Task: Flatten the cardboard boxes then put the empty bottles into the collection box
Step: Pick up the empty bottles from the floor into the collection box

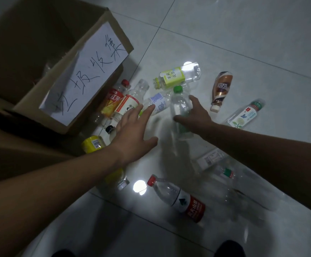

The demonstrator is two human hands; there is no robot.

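- Your right hand (191, 115) wraps a clear bottle (180, 110) with a green cap at the frame's centre, thumb on one side and fingers on the other, the bottle tilted cap-up.
- Your left hand (134, 132) is spread wide and holds nothing, fingertips over a white-labelled bottle (127, 104).
- The collection box (99, 58) sits open at the upper left, a handwritten paper sheet (84, 75) on its near wall.
- About a dozen bottles lie around your hands (some clear ones blur together): a brown coffee bottle (222, 89), a red-labelled water bottle (178, 198), a yellow one (93, 143).
- Bare floor tile (243, 34) lies open at the upper right; bottles crowd against the box's right edge.
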